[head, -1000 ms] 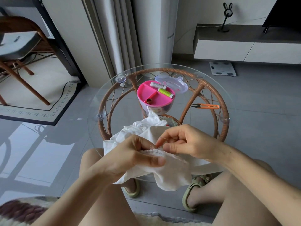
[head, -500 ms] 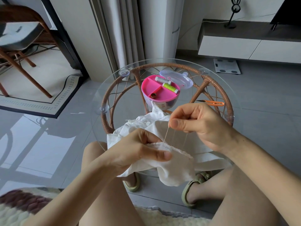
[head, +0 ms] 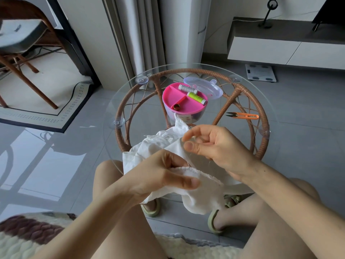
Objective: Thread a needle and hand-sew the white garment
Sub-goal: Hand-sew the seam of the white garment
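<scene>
The white garment (head: pixel 197 199) lies bunched at the near edge of the glass table and hangs down between my knees. My left hand (head: pixel 158 176) grips its stitched hem between thumb and fingers. A little above the hem, my right hand (head: pixel 214 146) has thumb and forefinger tips close together in a pinch on the needle, which is too thin to make out. A faint thread (head: pixel 188 162) runs from the hem up toward that hand.
On the round glass table (head: pixel 261 94) with a rattan frame stand a pink sewing box (head: pixel 177 98) holding thread spools (head: pixel 197 97), its clear lid (head: pixel 205 88) and orange thread snips (head: pixel 244 115). A chair stands at the far left and a low cabinet at the far right.
My right hand rose from the hem, drawing thread up, and now sits slightly lower with its fingers loosened. My left hand kept its hold on the hem.
</scene>
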A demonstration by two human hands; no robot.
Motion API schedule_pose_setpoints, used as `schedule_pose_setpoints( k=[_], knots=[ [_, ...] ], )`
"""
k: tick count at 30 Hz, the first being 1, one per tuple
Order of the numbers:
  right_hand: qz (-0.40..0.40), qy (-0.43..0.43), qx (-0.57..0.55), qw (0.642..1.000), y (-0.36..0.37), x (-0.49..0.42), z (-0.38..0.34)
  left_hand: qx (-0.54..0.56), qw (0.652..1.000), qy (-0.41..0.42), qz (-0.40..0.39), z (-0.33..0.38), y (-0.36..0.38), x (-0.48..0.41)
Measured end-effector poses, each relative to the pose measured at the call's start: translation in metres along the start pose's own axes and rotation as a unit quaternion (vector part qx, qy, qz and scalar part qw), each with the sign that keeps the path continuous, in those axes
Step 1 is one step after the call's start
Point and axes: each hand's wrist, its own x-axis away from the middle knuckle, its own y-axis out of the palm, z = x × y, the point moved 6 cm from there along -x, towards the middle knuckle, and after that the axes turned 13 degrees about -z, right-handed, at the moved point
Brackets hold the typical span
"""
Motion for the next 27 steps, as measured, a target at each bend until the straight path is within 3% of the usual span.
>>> schedule_pose_setpoints(
  k=[3, 10, 27],
  knots=[
    [-0.029, 0.0, -0.001, 1.0, -0.003, 0.011, 0.004, 0.064, 0.998, 0.01, 0.014, -0.002, -0.003, 0.002],
    [-0.079, -0.031, 0.105, 0.991, 0.003, 0.03, 0.008, 0.074, 0.996, 0.003, 0.041, -0.009, -0.01, 0.0],
    [-0.107, -0.018, 0.048, 0.993, 0.0, 0.03, 0.015, 0.094, 0.994, 0.004, 0.053, -0.012, -0.016, -0.001]
  ],
)
